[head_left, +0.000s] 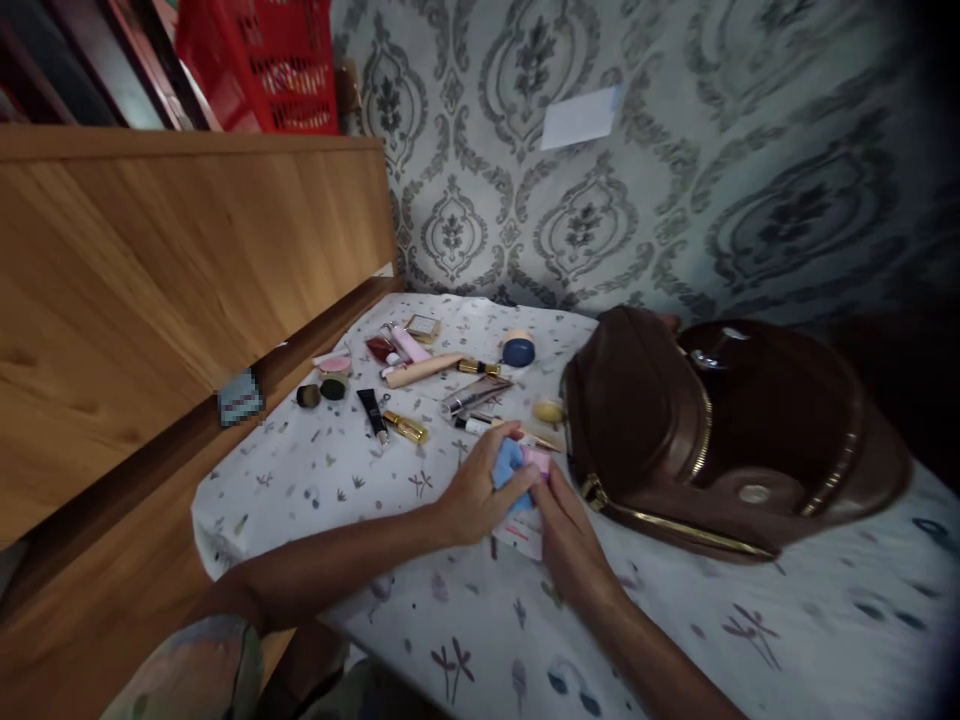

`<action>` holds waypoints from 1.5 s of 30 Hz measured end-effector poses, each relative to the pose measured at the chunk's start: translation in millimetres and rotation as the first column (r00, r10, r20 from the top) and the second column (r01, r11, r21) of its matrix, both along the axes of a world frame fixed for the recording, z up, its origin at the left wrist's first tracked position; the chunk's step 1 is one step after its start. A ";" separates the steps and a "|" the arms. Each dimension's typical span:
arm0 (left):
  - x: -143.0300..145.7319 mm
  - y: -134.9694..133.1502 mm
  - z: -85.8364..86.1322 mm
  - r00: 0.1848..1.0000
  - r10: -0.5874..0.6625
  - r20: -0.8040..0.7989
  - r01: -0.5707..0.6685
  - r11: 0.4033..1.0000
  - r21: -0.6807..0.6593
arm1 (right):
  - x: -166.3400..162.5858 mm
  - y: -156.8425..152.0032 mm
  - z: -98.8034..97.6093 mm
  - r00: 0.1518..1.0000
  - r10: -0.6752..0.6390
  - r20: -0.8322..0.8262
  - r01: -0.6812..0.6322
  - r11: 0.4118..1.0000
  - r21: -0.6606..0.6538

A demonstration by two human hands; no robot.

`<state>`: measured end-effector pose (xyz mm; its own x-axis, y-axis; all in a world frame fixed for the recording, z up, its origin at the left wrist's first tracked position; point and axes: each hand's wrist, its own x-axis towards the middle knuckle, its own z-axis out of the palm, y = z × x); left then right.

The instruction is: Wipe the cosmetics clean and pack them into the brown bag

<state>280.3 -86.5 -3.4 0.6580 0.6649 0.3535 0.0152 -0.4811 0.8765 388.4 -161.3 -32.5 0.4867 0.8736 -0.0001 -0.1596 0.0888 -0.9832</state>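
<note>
My left hand (476,492) is closed around a crumpled blue cloth (506,462). A small pink item (535,460) is pinched between the fingers of my right hand (574,525), against the cloth; its kind is too small to tell. Just beneath the hands is a white piece with a red mark (519,532), partly covered. Beyond them lie makeup things: a black tube (372,412), a gold bottle (406,427), a yellow sponge (548,411), a blue round jar (518,349) and several pencils and brushes. Right of my hands rests an open brown leather bag (637,400).
A patterned white cloth (300,490) covers the table. At the left stands a wooden cabinet (187,240) with a red basket (262,70) on top. Behind is a wallpapered wall (480,130) bearing a white paper (581,117). A compact (422,328) lies near the far edge.
</note>
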 end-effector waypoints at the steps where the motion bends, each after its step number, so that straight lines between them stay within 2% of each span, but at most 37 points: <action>1: -0.5 -1.0 -1.5 1.000 -0.006 -0.023 0.006 0.999 0.037 | -0.7 0.2 -1.5 0.999 -0.018 -0.047 0.018 1.000 -0.008; 7: -2.3 -5.1 -10.1 0.982 -0.075 -0.173 0.114 0.966 0.231 | -4.4 1.1 8.6 0.941 -0.138 -0.308 0.140 0.990 -0.016; 13: -1.7 -8.3 -10.3 0.935 -0.128 -0.330 0.261 0.879 0.399 | 2.3 1.1 28.0 0.874 -0.230 -0.428 0.252 0.968 -0.006; 17: -2.9 -7.2 -10.0 0.915 -0.149 -0.375 0.318 0.838 0.444 | 3.9 -0.2 34.1 0.839 -0.242 -0.487 0.267 0.963 -0.019; 22: -4.0 -2.2 -9.3 0.918 -0.184 -0.352 0.339 0.824 0.453 | 6.5 -1.8 32.3 0.854 -0.170 -0.492 0.193 0.981 -0.004; 25: -4.8 0.1 -6.8 0.907 -0.197 -0.372 0.362 0.817 0.450 | 7.2 -1.3 30.9 0.858 -0.158 -0.489 0.198 0.980 0.031; 31: -10.2 9.7 -4.7 0.880 -0.196 -0.433 0.389 0.821 0.418 | 5.6 2.2 31.2 0.886 -0.127 -0.445 0.196 0.974 0.113; 34: -13.3 23.8 -7.3 0.902 -0.209 -0.378 0.364 0.839 0.404 | 4.9 4.0 31.4 0.900 -0.115 -0.420 0.200 0.966 0.164; 37: -14.6 37.9 -4.1 0.952 -0.168 -0.255 0.259 0.886 0.385 | 4.2 4.5 32.3 0.898 -0.108 -0.427 0.198 0.965 0.171; 41: -14.0 43.6 11.7 0.987 -0.092 -0.135 0.122 0.964 0.236 | 4.0 1.8 32.0 0.891 -0.103 -0.442 0.173 0.978 0.121; 45: -13.0 39.8 18.9 0.994 -0.037 -0.105 0.045 0.996 0.076 | 4.3 -1.0 26.3 0.882 -0.069 -0.467 0.125 0.988 0.089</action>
